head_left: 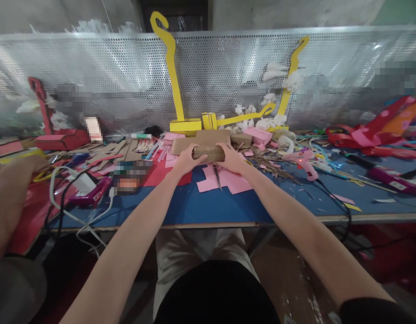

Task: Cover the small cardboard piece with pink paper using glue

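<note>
Both of my hands grip a small brown cardboard box [210, 154] above the table, one at each end. My left hand [190, 161] curls round its left end, with the thumb along the near face. My right hand [231, 158] closes on the right end. A flat piece of cardboard [213, 136] rises just behind the box. Below the box lie pieces of pink card [237, 182], with the pointed tip of a metal tool [218, 180], perhaps scissors, on top; its upper part is hidden. Red paper [167, 177] lies left of the pink card.
A yellow hook-topped stand [176, 85] stands against the perforated metal screen [127, 76]. On the blue table [191, 207], a pink glue gun [305, 164] with a black cord is at right. Purple device [91, 191] and cables lie left, near a co-worker's arm [12, 193].
</note>
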`<state>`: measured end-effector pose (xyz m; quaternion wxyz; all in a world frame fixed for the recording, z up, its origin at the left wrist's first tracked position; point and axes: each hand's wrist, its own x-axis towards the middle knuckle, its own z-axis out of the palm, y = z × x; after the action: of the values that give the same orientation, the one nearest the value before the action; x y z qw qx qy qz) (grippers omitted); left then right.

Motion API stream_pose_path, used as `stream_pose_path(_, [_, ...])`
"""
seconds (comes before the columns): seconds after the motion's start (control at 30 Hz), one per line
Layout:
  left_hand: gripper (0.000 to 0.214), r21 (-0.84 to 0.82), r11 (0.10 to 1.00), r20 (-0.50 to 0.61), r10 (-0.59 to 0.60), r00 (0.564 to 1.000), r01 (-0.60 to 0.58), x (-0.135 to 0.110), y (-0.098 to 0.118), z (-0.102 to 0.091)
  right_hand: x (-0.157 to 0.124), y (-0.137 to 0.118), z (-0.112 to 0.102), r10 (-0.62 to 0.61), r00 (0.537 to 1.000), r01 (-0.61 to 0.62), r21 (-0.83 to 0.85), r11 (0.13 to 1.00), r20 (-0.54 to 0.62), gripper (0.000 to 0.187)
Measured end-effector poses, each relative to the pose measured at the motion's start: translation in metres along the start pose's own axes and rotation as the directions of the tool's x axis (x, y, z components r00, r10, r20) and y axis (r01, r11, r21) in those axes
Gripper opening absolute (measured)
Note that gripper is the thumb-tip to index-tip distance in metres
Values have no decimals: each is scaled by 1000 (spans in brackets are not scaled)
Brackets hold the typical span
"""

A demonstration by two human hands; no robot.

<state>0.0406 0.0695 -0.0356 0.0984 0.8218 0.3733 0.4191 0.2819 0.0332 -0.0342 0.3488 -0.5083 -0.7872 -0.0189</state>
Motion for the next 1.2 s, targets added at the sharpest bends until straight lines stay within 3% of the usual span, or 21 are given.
stream_pose_path(0.1, [50, 9, 1000, 18, 12, 1000, -12, 1, -2, 1, -1, 0, -1, -16, 1000, 16, 22, 1000, -5, 75])
stream_pose_path(0.27, [58, 41, 999, 54, 30, 998, -32, 1, -8, 3, -1, -1, -2, -50, 998, 52, 56, 997, -24, 55])
stream_pose_path(0.4, [59, 57, 998, 59, 30, 998, -34, 2, -11, 4, -1, -2, -1, -71, 997, 73, 74, 995, -29, 52])
stream_pose_path(0.7, [58, 18, 999, -3, 47, 999, -47, 2, -9, 3, 2, -10, -2, -82, 996, 85, 94, 992, -36, 36])
stream_pose_path(1.0, [44, -117, 988, -47, 94, 994, -99, 4, -2, 2, 3, -13, 0, -33, 998, 38, 107, 993, -49, 34])
stream_pose_path(1.2, [24, -125, 990, -123, 52, 991, -68, 8, -7, -3, 3, -12, 0, 2, 998, 6, 108, 994, -66, 33])
